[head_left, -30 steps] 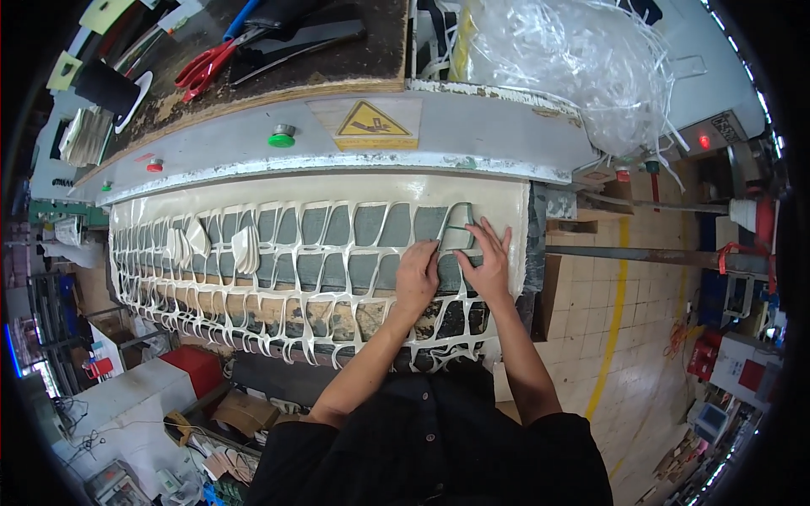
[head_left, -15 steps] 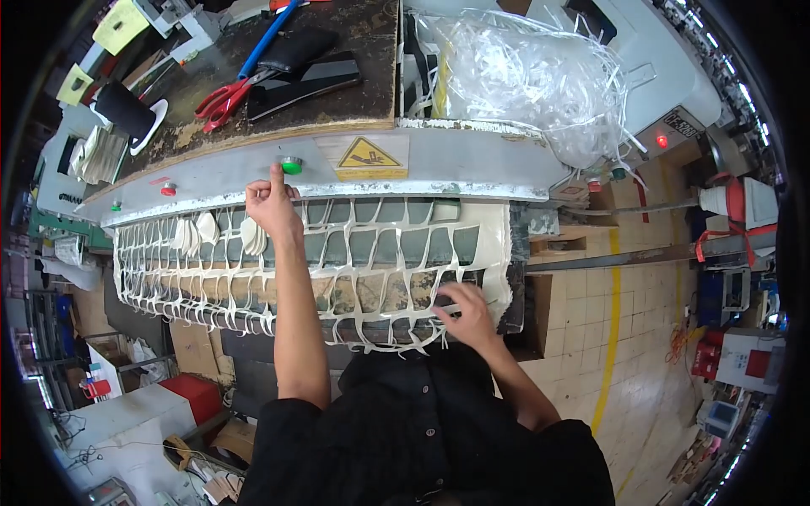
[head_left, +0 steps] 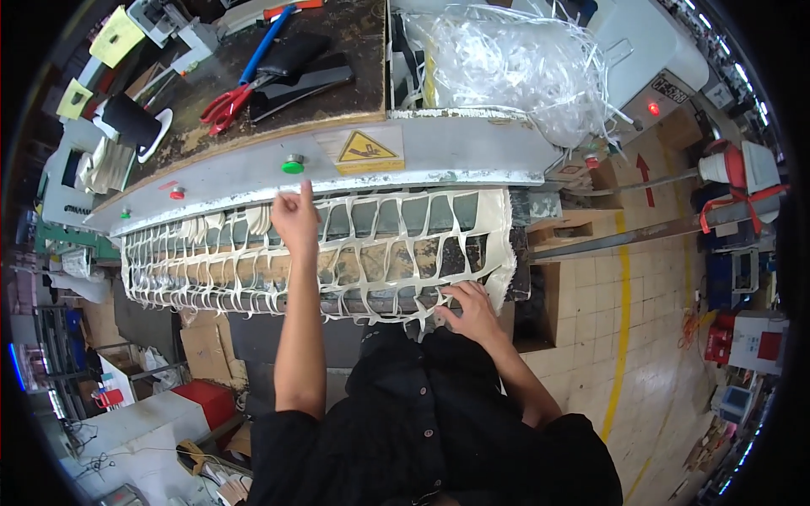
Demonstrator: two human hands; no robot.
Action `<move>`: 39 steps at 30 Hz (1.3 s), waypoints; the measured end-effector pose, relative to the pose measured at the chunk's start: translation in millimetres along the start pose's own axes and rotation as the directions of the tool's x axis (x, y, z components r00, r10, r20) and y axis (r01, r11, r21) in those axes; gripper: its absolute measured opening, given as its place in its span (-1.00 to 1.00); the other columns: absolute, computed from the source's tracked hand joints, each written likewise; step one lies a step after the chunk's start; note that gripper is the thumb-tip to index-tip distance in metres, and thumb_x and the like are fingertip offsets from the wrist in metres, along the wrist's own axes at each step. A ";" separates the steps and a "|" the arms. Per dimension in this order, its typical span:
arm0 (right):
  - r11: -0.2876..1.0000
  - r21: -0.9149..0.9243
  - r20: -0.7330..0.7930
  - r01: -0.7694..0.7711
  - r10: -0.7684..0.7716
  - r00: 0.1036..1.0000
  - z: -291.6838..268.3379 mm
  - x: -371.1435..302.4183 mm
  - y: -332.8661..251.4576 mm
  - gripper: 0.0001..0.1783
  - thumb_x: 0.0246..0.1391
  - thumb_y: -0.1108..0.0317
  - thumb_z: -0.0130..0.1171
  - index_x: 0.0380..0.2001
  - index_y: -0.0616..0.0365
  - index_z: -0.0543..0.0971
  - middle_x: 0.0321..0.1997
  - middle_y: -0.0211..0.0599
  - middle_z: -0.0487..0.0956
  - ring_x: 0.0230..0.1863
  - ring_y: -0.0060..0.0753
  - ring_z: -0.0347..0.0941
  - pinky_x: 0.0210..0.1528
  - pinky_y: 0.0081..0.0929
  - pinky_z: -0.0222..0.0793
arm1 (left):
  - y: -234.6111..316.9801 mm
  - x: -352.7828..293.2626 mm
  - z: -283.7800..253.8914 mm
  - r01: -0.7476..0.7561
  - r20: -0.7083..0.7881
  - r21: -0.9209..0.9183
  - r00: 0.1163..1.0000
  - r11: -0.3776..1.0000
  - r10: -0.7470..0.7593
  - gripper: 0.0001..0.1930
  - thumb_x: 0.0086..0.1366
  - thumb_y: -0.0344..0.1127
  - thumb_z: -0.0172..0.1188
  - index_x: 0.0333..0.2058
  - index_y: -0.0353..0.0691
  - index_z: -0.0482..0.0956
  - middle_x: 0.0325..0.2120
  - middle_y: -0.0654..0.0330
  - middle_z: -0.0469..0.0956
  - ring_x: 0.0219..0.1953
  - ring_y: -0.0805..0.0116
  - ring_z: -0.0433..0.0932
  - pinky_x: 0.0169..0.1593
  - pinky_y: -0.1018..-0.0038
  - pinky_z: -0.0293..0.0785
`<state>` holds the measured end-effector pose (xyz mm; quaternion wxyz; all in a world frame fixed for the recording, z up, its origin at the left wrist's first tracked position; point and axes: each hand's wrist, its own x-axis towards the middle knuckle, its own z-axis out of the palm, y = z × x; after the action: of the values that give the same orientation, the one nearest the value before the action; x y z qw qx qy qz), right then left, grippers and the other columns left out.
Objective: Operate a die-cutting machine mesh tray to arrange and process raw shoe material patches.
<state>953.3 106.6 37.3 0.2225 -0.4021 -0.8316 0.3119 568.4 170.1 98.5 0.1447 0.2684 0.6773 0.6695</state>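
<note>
A cream fabric sheet (head_left: pixel 498 240), cut into a lattice of large holes, spreads over the worn cutting bed in front of me. My left hand (head_left: pixel 295 223) is over its upper middle, just below a green push button (head_left: pixel 293 166) and apart from it. One digit points up there while the other fingers curl in, with nothing visible in them. Small stacks of cream cut pieces (head_left: pixel 258 218) lie beside that hand, partly covered by it. At the sheet's near right edge rests my right hand (head_left: pixel 474 314), fingers and thumb apart, touching the strips.
Above the bed runs a grey machine beam (head_left: pixel 472 152) bearing a yellow warning label (head_left: pixel 369 149) and a red button (head_left: pixel 177 194). Red-handled scissors (head_left: pixel 226 108) and a black thread cone (head_left: pixel 132 121) sit on the tabletop. A bag of clear plastic strips (head_left: pixel 515 67) stands at the back right.
My left hand has drawn back from the green button toward me. My right hand has settled on the sheet's near edge. The view has shifted slightly.
</note>
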 end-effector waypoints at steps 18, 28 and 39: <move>0.982 -0.179 0.021 -0.059 0.063 0.998 24.4 19.8 -21.7 -0.51 -0.14 0.30 0.62 -0.12 0.08 0.61 -0.04 -0.19 0.52 0.17 0.02 0.42 0.24 -0.07 0.29 | -25.6 -185.7 -57.6 -0.570 0.776 0.503 0.629 0.649 -0.050 -0.54 0.07 -0.13 0.60 -0.14 -0.25 0.66 -0.18 0.01 0.57 -0.05 -0.11 0.55 0.08 0.06 0.45; 0.984 -0.163 0.102 -0.070 0.088 0.991 25.3 1.5 -19.5 -0.48 -0.04 0.16 0.58 -0.03 0.11 0.66 0.03 -0.10 0.55 0.24 0.05 0.42 0.34 -0.05 0.29 | -25.5 -188.0 -71.2 -0.614 0.804 0.499 0.592 0.611 -0.060 -0.60 0.15 -0.03 0.56 -0.21 -0.18 0.70 -0.24 0.10 0.64 -0.07 -0.01 0.62 0.08 0.03 0.33; 0.986 0.059 -0.399 -0.156 0.167 0.902 -6.7 61.7 43.9 -0.61 0.15 0.27 0.48 -0.02 0.19 0.66 0.11 -0.06 0.61 0.21 0.10 0.52 0.26 -0.12 0.44 | 5.2 -161.5 104.3 -0.487 0.671 0.503 0.740 0.714 0.033 -0.16 0.25 0.19 0.45 0.21 -0.45 0.47 -0.15 -0.30 0.66 -0.09 -0.27 0.70 -0.05 0.03 0.67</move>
<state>945.1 179.9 18.8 0.3672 -0.5222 -0.7279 0.2505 758.6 166.4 70.9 0.1534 0.6036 0.7311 0.2785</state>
